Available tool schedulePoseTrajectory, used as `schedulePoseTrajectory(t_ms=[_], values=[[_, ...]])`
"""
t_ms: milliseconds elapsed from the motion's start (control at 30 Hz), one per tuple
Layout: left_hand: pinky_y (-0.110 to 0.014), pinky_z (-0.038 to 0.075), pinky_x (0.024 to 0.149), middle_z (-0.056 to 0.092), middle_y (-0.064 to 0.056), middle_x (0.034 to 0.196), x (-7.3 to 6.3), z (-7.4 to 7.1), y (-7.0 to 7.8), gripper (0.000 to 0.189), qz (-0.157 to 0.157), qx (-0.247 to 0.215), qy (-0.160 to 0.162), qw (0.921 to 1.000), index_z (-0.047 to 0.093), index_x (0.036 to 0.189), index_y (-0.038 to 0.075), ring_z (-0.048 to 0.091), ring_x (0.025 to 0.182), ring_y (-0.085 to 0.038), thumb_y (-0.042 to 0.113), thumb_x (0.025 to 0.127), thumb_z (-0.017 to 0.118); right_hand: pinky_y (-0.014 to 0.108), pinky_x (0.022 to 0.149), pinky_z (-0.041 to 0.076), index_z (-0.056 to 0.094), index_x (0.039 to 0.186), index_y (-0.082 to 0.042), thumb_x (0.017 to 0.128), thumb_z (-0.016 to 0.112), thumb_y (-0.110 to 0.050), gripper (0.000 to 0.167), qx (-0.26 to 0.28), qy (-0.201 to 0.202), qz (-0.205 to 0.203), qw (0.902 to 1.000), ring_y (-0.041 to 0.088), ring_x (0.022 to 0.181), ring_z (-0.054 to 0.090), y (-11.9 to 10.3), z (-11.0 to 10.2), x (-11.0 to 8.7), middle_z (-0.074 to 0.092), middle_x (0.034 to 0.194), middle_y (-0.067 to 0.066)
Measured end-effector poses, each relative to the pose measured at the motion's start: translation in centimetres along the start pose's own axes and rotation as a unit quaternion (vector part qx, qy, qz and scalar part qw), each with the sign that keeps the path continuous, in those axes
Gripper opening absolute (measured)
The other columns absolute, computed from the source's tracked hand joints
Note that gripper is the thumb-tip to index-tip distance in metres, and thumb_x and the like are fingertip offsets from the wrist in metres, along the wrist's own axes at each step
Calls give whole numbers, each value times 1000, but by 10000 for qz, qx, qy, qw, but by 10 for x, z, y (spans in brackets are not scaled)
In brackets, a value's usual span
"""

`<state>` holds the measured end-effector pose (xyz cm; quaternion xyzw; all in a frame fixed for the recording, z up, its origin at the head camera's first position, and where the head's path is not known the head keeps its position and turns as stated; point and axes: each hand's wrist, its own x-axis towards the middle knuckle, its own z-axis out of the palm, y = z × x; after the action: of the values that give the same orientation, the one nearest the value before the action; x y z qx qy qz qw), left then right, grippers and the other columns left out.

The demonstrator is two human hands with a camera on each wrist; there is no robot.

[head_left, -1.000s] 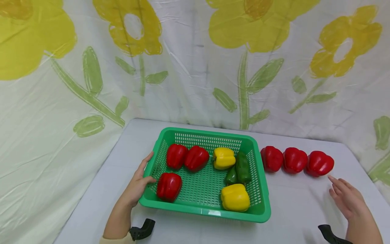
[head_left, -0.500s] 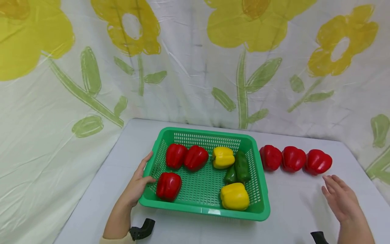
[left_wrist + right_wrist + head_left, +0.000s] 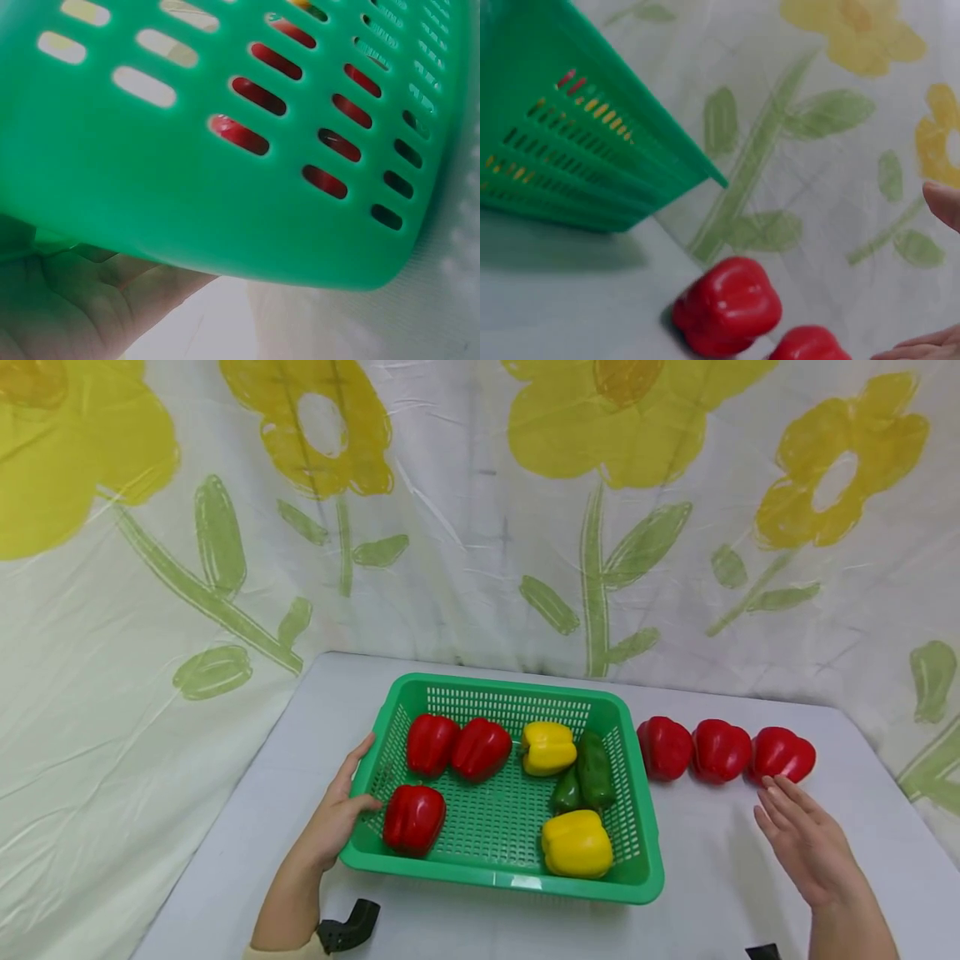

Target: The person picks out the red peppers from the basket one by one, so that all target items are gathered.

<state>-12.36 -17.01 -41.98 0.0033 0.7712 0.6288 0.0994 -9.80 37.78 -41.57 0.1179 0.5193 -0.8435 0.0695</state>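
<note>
My left hand (image 3: 333, 822) grips the left rim of a green slotted plastic basket (image 3: 648, 810), thumb over the edge inside. In the left wrist view its fingers pass under the rim outside the basket wall (image 3: 150, 195). My right hand (image 3: 806, 843) holds nothing, its fingers extended just in front of the rightmost red bell pepper (image 3: 782, 753); whether they touch cannot be told. Two more red bell peppers, the middle one (image 3: 721, 752) and the left one (image 3: 665, 749), stand in that row. The right wrist view shows one red bell pepper (image 3: 727, 307) fully, another partly.
The basket holds red bell peppers (image 3: 482, 750), yellow bell peppers (image 3: 577, 845) and green peppers (image 3: 596, 772). All stands on a white table (image 3: 697, 868). Behind it hangs a white curtain (image 3: 450, 585) with painted flowers.
My right hand has moved left and slightly forward, nearer the rightmost red bell pepper. My left hand keeps its grip on the basket. The view has shifted a little.
</note>
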Motion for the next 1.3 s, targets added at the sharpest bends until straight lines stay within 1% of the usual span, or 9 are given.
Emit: schedulePoseTrajectory(t_ms=[33,133,300,500,700,867,1000,1100,1300], values=[[-48,35,99,8,-8,156,0,0,0,82,-5,0,-1,10000,14,150,28,17,139,-35,-8,81,41,19,76,51,-7,147,-32,99,37,-17,67,53,-224,-98,9997,-3,95,60,0,2,0,59,108,-20],[-48,35,99,8,-8,156,-1,0,0,82,-11,7,-5,10000,14,150,29,16,139,-35,-8,81,40,21,81,51,14,143,-22,99,31,-13,48,39,-816,-295,9962,2,100,61,0,13,1,62,112,-16],[-49,34,99,8,-8,156,-1,0,0,82,5,-5,3,10000,14,150,29,16,139,-35,-8,81,40,21,87,49,14,148,-20,99,26,-9,51,-243,-1408,-435,9888,3,107,59,-2,33,5,58,121,-14],[-50,35,99,8,-7,156,-1,0,-1,81,2,-40,-10,10000,14,150,29,16,140,-35,-8,81,40,22,88,49,53,126,-26,98,25,-3,45,-457,-1898,-567,9791,6,111,59,-5,53,9,58,124,-11],[-48,35,98,8,-8,156,-1,0,-1,82,12,-46,8,10000,15,149,28,17,139,-35,-8,81,41,21,90,47,29,144,-16,98,30,-6,46,-1189,-1908,-362,9737,3,114,55,-8,69,15,52,129,-14],[-47,36,98,7,-7,156,-2,-1,0,82,-26,-38,11,10000,14,149,29,16,139,-35,-7,81,41,21,91,46,23,146,-13,98,31,-7,49,-1323,-2166,-248,9669,2,116,54,-13,84,19,51,131,-14],[-47,35,98,7,-7,157,-2,-1,0,82,-27,-56,10,10000,14,149,29,15,139,-35,-7,81,40,20,92,45,8,149,-5,98,34,-9,57,-1695,-2257,-130,9593,0,117,52,-16,100,23,46,133,-12],[-48,34,99,7,-7,156,-1,-1,0,82,16,-54,9,10000,14,149,29,15,140,-35,-8,81,40,20,94,44,-1,147,2,99,37,-12,63,-2046,-2276,26,9520,-1,118,50,-18,114,25,36,142,-2],[-48,34,100,10,-7,156,0,1,-1,82,29,-101,7,9999,15,149,26,17,139,-33,-8,80,41,21,95,42,3,147,3,98,42,-19,66,-2638,-2425,359,9329,-3,119,48,-20,141,29,8,153,24]])
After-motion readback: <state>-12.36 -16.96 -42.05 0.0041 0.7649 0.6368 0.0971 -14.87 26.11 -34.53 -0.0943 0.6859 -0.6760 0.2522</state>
